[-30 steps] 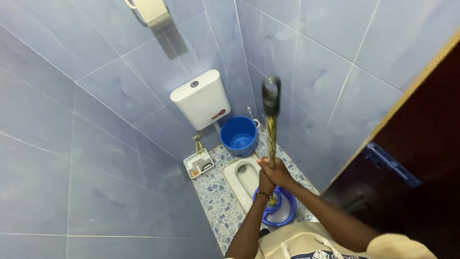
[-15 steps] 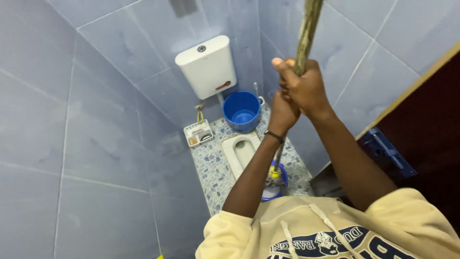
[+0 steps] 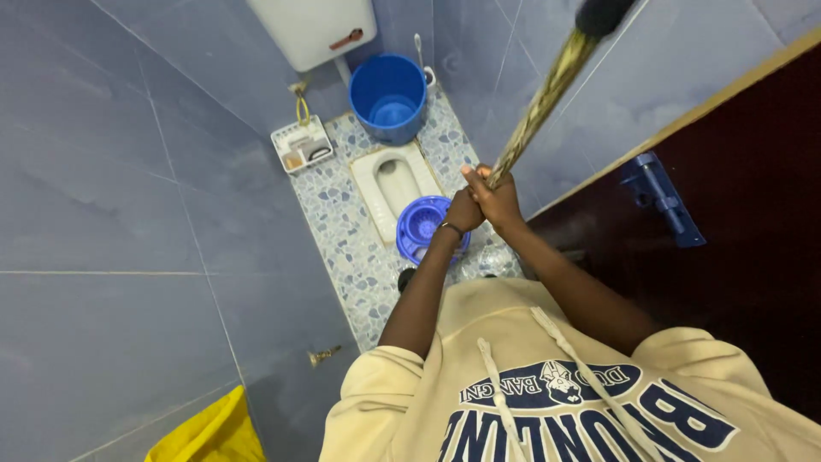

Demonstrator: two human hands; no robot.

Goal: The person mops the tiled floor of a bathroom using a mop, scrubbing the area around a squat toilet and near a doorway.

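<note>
Both hands, left hand [image 3: 463,211] and right hand [image 3: 497,198], wrapped tight around long stick [image 3: 534,109] above small blue bucket [image 3: 422,226]. Could slip, bump the squat toilet [image 3: 391,181] beside bucket, splash.

A blue bucket [image 3: 389,96] is standing against the tiled wall beside a white cistern [image 3: 313,27], with a white squat pan [image 3: 396,185] lying in the pebble-patterned floor [image 3: 342,239]. A white caddy [image 3: 301,144] is sitting at left, while something yellow [image 3: 209,432] is showing at bottom.
</note>
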